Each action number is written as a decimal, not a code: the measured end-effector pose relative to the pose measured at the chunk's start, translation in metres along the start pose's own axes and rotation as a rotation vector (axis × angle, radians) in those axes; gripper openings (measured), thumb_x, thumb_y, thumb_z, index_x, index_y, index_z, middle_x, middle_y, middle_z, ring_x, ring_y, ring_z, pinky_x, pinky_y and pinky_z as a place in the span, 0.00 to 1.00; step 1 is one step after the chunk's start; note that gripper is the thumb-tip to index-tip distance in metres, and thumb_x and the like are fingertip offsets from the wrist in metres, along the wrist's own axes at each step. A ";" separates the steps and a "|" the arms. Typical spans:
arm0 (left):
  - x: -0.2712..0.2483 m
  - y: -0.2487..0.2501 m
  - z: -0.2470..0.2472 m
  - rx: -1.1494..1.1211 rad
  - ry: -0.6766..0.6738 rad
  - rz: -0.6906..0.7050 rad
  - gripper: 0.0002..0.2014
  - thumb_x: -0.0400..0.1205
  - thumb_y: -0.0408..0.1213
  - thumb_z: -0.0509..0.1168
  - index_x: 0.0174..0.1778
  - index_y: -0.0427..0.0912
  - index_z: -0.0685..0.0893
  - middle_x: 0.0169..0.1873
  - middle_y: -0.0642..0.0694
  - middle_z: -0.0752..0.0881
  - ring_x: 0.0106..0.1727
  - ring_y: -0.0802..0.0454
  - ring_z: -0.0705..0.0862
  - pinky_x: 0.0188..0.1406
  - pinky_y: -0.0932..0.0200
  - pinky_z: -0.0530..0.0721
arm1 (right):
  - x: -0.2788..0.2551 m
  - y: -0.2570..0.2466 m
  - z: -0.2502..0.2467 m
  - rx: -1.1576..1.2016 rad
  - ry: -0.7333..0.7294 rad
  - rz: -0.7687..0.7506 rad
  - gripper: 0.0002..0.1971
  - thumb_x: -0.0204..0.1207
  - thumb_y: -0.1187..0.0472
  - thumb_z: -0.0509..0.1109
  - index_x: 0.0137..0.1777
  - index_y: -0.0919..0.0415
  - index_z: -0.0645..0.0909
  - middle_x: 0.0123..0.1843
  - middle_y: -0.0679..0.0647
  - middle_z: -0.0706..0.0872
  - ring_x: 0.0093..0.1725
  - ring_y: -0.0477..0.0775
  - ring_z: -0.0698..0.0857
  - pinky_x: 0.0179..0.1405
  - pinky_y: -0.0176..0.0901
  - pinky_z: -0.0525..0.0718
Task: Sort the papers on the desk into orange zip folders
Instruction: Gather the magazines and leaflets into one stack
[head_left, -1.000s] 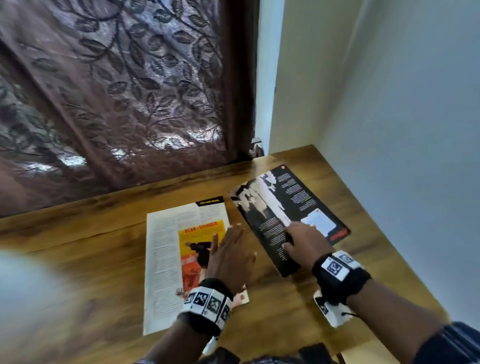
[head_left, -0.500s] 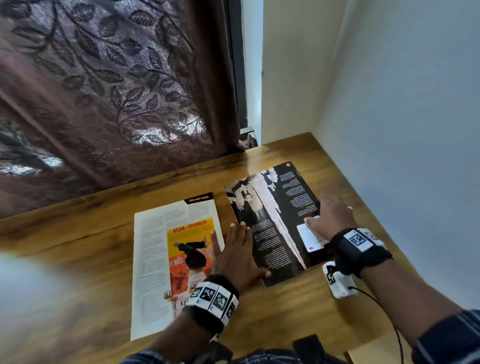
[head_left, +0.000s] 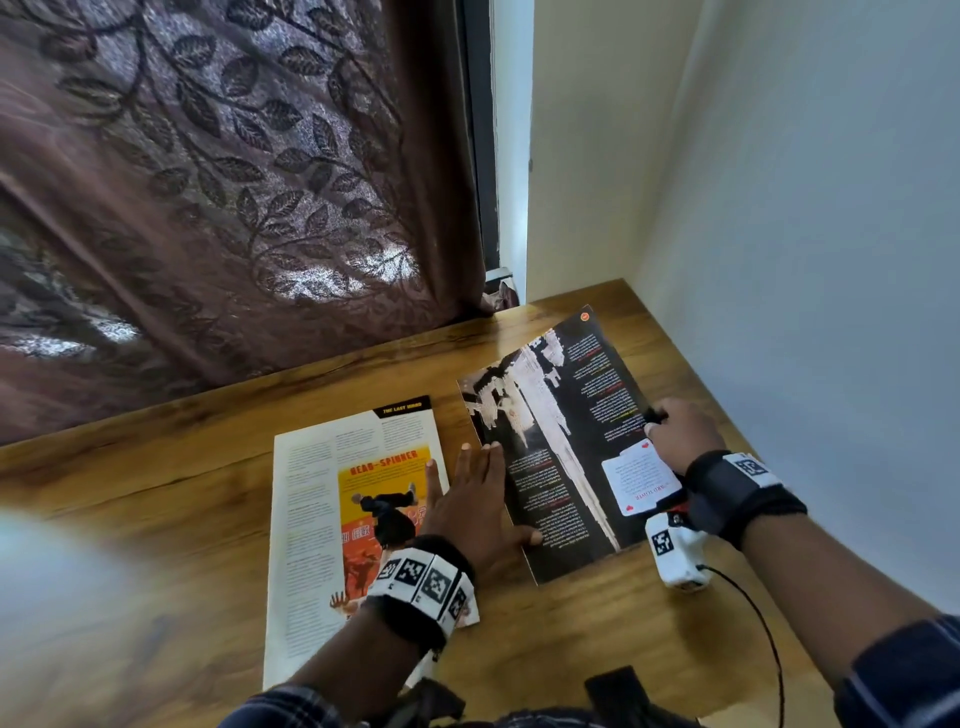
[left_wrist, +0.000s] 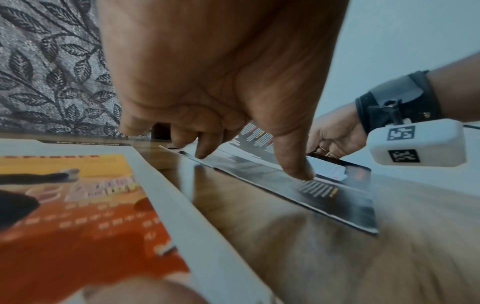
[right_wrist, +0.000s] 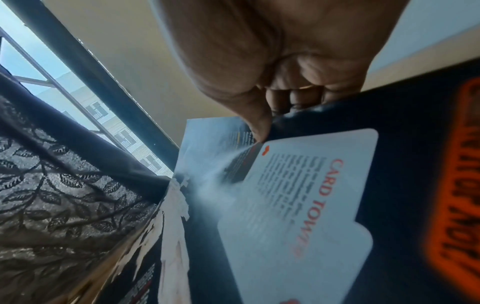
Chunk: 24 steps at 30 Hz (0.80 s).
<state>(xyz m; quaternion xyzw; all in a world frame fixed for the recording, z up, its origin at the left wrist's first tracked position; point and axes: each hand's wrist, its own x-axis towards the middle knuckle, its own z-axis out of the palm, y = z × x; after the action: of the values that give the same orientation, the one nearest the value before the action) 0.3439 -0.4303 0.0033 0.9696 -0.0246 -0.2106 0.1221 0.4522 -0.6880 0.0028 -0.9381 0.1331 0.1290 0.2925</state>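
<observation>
Two magazine pages lie on the wooden desk (head_left: 182, 499). A white page with an orange picture (head_left: 332, 519) (left_wrist: 78, 205) lies at left. At right is a black page with a white card print (head_left: 561, 447) (left_wrist: 324, 191) (right_wrist: 298, 195). My left hand (head_left: 470, 499) (left_wrist: 249, 162) lies flat between them, fingertips and thumb pressing the black page's left edge. My right hand (head_left: 670, 431) (right_wrist: 270, 121) pinches the black page's right edge, thumb on top, fingers curled under, and that edge bends up a little. No orange zip folder is in view.
A brown leaf-patterned curtain (head_left: 208, 182) hangs behind the desk's far edge. White walls (head_left: 805, 234) close in the back right corner and the right side. A cable (head_left: 753, 623) runs from the right wrist camera across the desk's near right part.
My right hand slid from the middle of the black page to its right edge and took hold of it. My left hand shifted right onto that page's left edge.
</observation>
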 end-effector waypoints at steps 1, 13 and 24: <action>0.001 -0.001 -0.003 -0.009 0.010 -0.005 0.57 0.74 0.69 0.66 0.87 0.46 0.38 0.88 0.46 0.44 0.88 0.45 0.38 0.82 0.27 0.35 | -0.001 0.000 -0.002 0.013 -0.004 -0.004 0.07 0.79 0.65 0.67 0.53 0.62 0.84 0.53 0.62 0.89 0.53 0.65 0.86 0.52 0.49 0.81; 0.020 0.036 -0.067 -0.153 0.417 0.264 0.43 0.83 0.50 0.67 0.86 0.36 0.51 0.86 0.39 0.57 0.87 0.42 0.53 0.84 0.47 0.56 | -0.012 -0.025 -0.031 0.050 -0.079 -0.328 0.04 0.79 0.70 0.68 0.45 0.69 0.84 0.43 0.61 0.88 0.46 0.62 0.85 0.43 0.46 0.78; 0.058 0.063 -0.115 0.164 0.464 0.320 0.09 0.83 0.45 0.63 0.52 0.50 0.86 0.44 0.47 0.91 0.50 0.44 0.89 0.58 0.48 0.79 | -0.023 -0.072 -0.051 -0.002 0.050 -0.698 0.05 0.72 0.58 0.76 0.45 0.47 0.88 0.39 0.42 0.90 0.43 0.46 0.88 0.53 0.49 0.85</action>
<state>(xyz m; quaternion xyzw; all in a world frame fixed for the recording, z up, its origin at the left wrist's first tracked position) 0.4447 -0.4714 0.0964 0.9823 -0.1655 0.0413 0.0775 0.4626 -0.6567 0.0872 -0.9302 -0.1886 -0.0016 0.3148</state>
